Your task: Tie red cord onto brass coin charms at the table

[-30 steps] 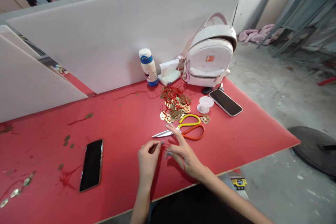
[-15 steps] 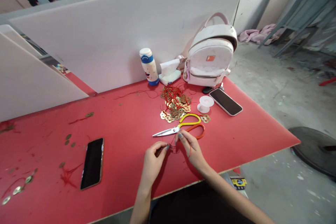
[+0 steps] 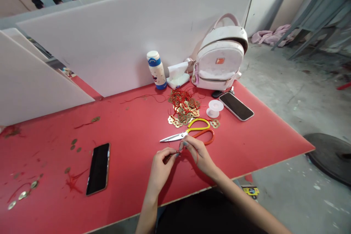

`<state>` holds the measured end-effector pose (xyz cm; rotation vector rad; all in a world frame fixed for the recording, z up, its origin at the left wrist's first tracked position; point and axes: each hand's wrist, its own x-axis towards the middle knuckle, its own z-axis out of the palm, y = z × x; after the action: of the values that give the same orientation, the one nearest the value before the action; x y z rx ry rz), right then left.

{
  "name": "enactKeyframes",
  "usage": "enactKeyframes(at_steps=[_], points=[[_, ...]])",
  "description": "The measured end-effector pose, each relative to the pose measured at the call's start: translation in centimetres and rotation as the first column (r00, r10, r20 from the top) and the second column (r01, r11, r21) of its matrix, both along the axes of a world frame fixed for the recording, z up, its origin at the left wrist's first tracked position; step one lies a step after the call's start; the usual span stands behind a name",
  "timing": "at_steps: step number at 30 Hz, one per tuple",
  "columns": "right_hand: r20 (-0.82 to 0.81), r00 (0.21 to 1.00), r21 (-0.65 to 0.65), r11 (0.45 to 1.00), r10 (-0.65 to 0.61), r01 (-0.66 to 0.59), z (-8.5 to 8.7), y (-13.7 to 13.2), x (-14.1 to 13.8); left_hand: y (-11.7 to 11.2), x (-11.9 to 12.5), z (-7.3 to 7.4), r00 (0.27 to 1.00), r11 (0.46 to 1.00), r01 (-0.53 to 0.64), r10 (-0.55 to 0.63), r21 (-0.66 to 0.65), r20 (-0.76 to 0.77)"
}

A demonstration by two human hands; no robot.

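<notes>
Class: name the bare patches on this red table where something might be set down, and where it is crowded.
Bare: the middle, between the black phone and the scissors; also the corner right of the scissors, before the white phone. Crowded: the coin pile, spool, backpack, and by the red thread.

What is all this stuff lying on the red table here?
table: one, red, foreground
partition panels: two, white, behind and left
bottle: one, white-blue, against rear panel
tissue pack: one, white, right of bottle
backpack: one, white, far right corner
dark phone: one, black, table's left
cased phone: one, white-edged, by backpack
spool: one, white, beside cased phone
coin pile: one, brass with red strings, centre
scissors: one, yellow and orange handles, beyond the hands
loose coins: several, brass, table's left
red cord: one, red, between both hands
left hand: one, bare, pinching red cord
right hand: one, bare, pinching red cord
</notes>
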<state>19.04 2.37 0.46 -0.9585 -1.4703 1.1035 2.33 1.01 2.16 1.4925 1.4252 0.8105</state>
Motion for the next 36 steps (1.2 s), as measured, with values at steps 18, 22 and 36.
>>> enactKeyframes(at_steps=[18,22,36], points=[[0.136,0.99,0.159,0.986,0.023,-0.045,-0.2,1.0,1.4,-0.3,0.0,0.4,0.999,0.995,-0.043,0.042,0.091,0.004],[0.119,0.989,0.142,0.984,0.087,-0.104,-0.4,1.1,1.4,-0.3,-0.1,0.4,0.998,0.991,-0.024,0.031,0.128,-0.052],[0.259,0.951,0.112,0.972,0.171,-0.205,0.2,1.3,1.8,-0.1,-0.8,0.0,0.985,0.975,0.096,-0.063,0.203,-0.162]])
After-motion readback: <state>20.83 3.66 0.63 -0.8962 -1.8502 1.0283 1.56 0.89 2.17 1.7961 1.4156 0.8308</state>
